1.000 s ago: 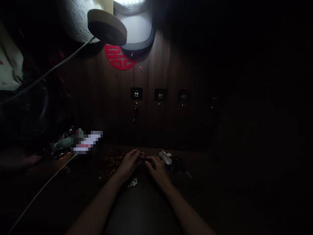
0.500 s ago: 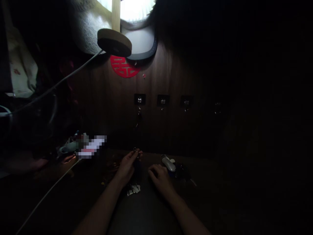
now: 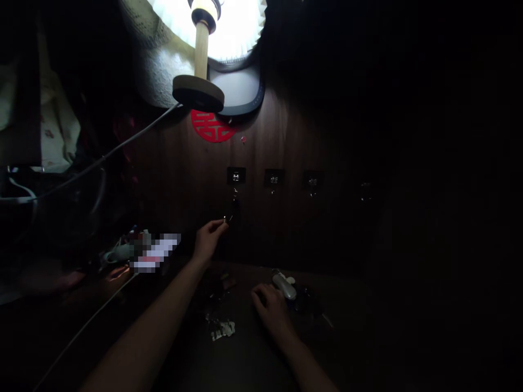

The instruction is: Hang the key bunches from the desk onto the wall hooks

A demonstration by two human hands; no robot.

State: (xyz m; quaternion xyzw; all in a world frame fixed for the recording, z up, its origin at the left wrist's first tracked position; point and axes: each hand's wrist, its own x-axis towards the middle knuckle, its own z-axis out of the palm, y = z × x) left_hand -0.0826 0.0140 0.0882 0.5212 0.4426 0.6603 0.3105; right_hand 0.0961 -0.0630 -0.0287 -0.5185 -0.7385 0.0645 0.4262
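Observation:
My left hand [image 3: 208, 237] is raised before the dark wooden panel, thumb and fingers closed in a pinch on a small shiny metal piece [image 3: 225, 220] too dim to name. Just beyond its fingertips hangs a thin, key-like bit of metal [image 3: 231, 217], below the leftmost square wall hook [image 3: 236, 176]. My right hand [image 3: 269, 302] rests on the dark tabletop with fingers loosely bent and thumb apart, seemingly holding nothing. Right beside it lies a silver oval fob [image 3: 285, 286] with dark keys [image 3: 306, 298]. A crumpled silvery wrapper [image 3: 223, 330] lies between my forearms.
Overhead left hangs a lit lamp [image 3: 198, 93] with a wooden stem and a cord. A red paper cutout [image 3: 212, 126] is on the panel, with more hooks [image 3: 274, 178] to the right. A white cable [image 3: 87, 316] crosses the left side, near a bright blurred-out object [image 3: 157, 253].
My left hand has risen from just above the tabletop towards the leftmost hook, carrying the small metal piece. My right hand stays by the fob. The view has tilted up a little.

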